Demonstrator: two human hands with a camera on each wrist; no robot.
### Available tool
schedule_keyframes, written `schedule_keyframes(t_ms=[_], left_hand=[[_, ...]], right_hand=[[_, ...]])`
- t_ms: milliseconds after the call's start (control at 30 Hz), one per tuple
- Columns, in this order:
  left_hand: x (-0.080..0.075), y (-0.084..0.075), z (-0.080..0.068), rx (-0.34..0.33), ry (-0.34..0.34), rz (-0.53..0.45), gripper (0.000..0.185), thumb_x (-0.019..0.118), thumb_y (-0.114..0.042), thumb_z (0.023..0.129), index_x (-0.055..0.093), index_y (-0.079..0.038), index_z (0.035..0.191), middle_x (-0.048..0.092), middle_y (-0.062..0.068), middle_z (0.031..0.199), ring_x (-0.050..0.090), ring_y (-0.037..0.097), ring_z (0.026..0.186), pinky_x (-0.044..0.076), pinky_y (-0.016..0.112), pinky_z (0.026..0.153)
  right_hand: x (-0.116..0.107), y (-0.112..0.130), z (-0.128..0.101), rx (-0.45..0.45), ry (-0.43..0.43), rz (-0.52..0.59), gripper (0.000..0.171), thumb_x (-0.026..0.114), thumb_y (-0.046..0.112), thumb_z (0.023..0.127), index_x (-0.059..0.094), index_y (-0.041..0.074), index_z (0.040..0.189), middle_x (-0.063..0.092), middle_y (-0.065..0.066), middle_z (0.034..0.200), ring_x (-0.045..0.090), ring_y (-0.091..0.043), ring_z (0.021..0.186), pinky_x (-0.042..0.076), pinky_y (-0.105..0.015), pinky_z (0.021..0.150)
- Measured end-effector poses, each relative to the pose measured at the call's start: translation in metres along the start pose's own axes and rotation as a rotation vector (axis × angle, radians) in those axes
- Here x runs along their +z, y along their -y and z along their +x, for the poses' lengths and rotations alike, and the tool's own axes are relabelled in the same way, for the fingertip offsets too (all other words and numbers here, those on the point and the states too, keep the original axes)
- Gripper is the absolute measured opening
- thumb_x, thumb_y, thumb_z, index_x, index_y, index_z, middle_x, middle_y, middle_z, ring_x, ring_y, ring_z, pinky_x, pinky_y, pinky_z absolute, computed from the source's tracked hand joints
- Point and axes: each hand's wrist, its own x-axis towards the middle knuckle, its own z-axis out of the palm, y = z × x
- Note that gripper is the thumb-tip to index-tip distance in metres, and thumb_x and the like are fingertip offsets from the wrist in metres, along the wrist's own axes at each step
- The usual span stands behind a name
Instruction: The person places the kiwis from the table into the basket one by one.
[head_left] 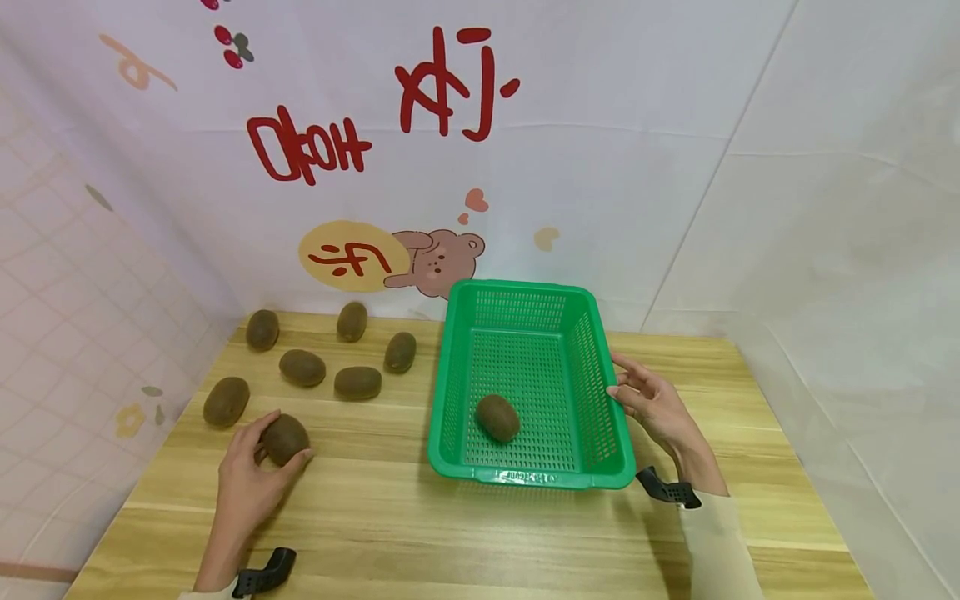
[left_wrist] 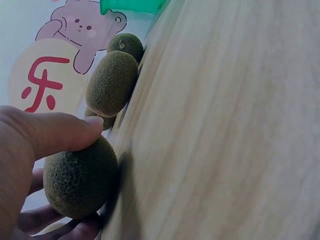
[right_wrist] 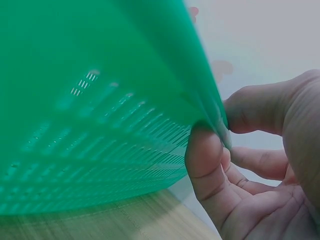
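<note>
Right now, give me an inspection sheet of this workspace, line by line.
Surface: wooden table, bare between the hands.
Job's things: green basket holding one kiwi; another kiwi, the gripped kiwi, on the table.
Clutter: six loose kiwis at the far left of the table.
Grippers: left hand grips the gripped kiwi; right hand pinches the basket's right rim.
Cables: nothing seen.
Surroundings: white backdrop with red lettering and a cartoon bear; tiled wall at left.

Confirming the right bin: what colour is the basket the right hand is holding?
Green, a perforated plastic basket; the head view shows it best, right hand at its rim.
</note>
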Motion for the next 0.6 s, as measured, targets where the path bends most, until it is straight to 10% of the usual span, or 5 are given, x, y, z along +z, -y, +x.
schedule_keyframes(t_ms=[600], left_hand=[[0.005, -0.012, 0.004, 0.002, -0.025, 0.000, 0.074, 0.091, -0.017, 0.079, 0.057, -0.006, 0.143, 0.056, 0.023, 0.136, 0.058, 0.044, 0.119, 0.032, -0.008, 0.083]], right_hand=[[-0.001, -0.001, 0.000, 0.004, -0.005, -0.017, 0.066, 0.063, 0.021, 0.104, 0.032, 0.015, 0.162, 0.053, -0.008, 0.119, 0.055, -0.009, 0.092, 0.052, -0.021, 0.076]])
